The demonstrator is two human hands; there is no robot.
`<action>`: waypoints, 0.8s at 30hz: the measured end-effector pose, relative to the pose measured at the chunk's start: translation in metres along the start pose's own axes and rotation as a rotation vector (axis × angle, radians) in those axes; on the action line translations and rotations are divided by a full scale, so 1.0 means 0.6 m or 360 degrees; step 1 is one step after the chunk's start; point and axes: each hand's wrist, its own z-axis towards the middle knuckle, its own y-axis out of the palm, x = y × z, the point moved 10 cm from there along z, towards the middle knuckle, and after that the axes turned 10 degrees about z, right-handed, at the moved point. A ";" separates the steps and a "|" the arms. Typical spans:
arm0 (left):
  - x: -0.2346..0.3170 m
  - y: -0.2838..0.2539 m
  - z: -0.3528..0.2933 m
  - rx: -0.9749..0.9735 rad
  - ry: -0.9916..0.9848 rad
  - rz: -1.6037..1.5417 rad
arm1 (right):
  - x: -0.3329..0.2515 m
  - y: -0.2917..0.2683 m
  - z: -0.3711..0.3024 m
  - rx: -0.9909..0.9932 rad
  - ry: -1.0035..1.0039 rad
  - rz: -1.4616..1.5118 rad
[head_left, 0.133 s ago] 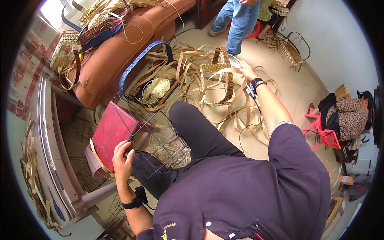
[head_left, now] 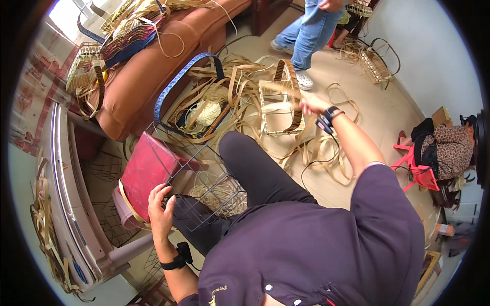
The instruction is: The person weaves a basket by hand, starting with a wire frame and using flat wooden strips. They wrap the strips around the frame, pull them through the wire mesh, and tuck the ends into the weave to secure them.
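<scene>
Two hands at work: the right hand (head_left: 315,105) pinches a tan strip (head_left: 279,90) out over the floor, while the left hand (head_left: 161,211), loosely open, rests by the wire frame (head_left: 227,177), contact unclear. Strip-sorting, it seems; the next move calls for clearing the loose strips (head_left: 233,83).

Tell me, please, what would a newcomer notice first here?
Probably the blue arched handle above tangled tan strips, upper centre. Next, the dark wire frame beside the left hand, left of centre. Then, right of centre, the right hand holding a blurred tan strip near a brown-handled basket.
</scene>
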 end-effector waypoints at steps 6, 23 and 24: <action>0.017 0.010 0.007 -0.0008 0.0046 0.0092 | -0.013 0.114 -0.131 -0.0784 0.0019 0.0160; 0.038 -0.082 0.007 0.0160 0.0187 0.0231 | -0.141 -0.208 0.040 0.0633 -0.0862 0.0896; 0.049 -0.108 -0.002 0.0201 0.0153 0.0163 | -0.220 -0.207 0.007 0.0577 -0.0916 0.0888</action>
